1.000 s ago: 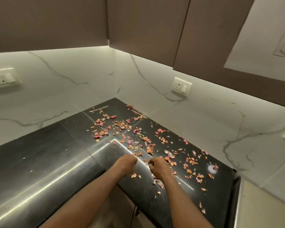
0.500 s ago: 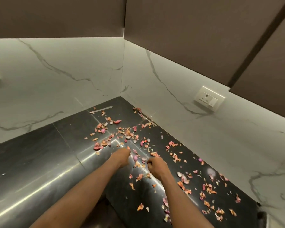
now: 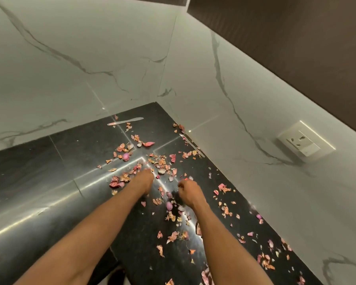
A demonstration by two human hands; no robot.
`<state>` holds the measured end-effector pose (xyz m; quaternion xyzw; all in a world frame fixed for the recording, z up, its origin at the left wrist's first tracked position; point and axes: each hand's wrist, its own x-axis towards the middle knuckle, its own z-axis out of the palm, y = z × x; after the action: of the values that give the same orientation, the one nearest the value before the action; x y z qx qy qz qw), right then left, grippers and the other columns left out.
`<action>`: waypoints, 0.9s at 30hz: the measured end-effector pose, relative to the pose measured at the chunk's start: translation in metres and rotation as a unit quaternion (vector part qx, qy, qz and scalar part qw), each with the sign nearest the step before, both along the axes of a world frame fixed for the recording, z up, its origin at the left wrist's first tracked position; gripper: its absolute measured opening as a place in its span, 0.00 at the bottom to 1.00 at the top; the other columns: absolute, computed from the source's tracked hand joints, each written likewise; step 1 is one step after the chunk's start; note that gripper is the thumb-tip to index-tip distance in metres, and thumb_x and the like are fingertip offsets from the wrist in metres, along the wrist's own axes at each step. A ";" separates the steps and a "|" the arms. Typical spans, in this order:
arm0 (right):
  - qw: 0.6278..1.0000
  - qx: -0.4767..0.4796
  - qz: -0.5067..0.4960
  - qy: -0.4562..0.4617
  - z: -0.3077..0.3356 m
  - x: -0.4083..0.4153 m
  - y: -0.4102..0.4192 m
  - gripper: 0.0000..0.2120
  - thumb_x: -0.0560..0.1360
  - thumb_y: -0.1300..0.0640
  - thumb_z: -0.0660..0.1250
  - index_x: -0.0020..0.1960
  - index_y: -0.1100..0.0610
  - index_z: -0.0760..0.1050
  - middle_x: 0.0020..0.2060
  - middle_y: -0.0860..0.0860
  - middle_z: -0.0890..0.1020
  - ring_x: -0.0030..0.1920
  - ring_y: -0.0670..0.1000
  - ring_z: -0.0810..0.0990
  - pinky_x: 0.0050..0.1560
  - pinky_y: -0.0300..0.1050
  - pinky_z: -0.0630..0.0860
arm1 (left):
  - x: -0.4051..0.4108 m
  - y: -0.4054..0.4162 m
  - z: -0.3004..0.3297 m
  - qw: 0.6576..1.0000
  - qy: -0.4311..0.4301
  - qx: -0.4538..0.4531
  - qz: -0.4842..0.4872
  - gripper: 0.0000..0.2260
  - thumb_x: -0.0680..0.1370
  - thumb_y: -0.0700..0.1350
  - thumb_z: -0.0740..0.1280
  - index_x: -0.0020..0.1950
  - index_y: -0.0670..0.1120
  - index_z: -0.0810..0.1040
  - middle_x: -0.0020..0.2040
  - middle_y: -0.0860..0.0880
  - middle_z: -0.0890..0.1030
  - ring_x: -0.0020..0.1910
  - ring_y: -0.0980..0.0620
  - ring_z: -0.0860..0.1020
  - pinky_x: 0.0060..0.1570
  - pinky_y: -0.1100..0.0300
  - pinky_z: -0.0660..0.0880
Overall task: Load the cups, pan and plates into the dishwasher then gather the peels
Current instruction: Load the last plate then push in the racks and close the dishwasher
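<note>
The black stone table [image 3: 39,177] fills a corner, shut in by marble wall [image 3: 70,68] at the back and on the right, so nothing passes beyond those two sides. A dark wall cabinet [image 3: 296,48] overhangs the right-hand wall and caps the room above it; a switch socket [image 3: 305,144] stands slightly proud of that wall. Onion peels [image 3: 160,163] lie scattered flat from the corner along the right wall, too low to block anything. The left hand [image 3: 144,179] and right hand [image 3: 188,191] sit among them near the corner. The table's left stretch lies bare and open.
</note>
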<state>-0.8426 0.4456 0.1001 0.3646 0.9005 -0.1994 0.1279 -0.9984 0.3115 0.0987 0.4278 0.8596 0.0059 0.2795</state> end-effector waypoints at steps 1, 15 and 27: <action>1.000 0.005 -0.014 0.008 -0.001 -0.006 0.008 0.10 0.79 0.58 0.61 0.47 0.57 0.81 0.46 0.56 0.83 0.45 0.57 0.82 0.49 0.56 0.82 | -0.002 0.000 -0.009 1.000 0.013 -0.004 -0.016 0.26 0.72 0.39 0.77 0.69 0.42 0.75 0.69 0.44 0.73 0.67 0.43 0.75 0.69 0.50 0.72; 0.986 0.015 -0.149 0.066 -0.029 -0.097 0.120 0.16 0.82 0.57 0.63 0.69 0.58 0.75 0.69 0.58 0.74 0.66 0.58 0.75 0.69 0.59 0.74 | -0.011 0.008 -0.035 0.992 0.099 0.036 -0.075 0.14 0.78 0.33 0.67 0.62 0.42 0.79 0.63 0.42 0.78 0.62 0.42 0.79 0.62 0.50 0.76; 0.984 0.132 -0.108 -0.043 -0.051 -0.121 0.141 0.23 0.83 0.53 0.63 0.75 0.60 0.67 0.71 0.58 0.73 0.71 0.59 0.72 0.72 0.59 0.66 | -0.019 0.006 -0.042 0.992 0.077 0.042 -0.089 0.12 0.76 0.35 0.72 0.58 0.43 0.81 0.62 0.43 0.77 0.53 0.43 0.82 0.53 0.47 0.80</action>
<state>-0.9636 0.5862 0.0486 0.4813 0.8681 -0.0755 0.0954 -1.0172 0.3175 0.0569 0.5131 0.8360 -0.0158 0.1938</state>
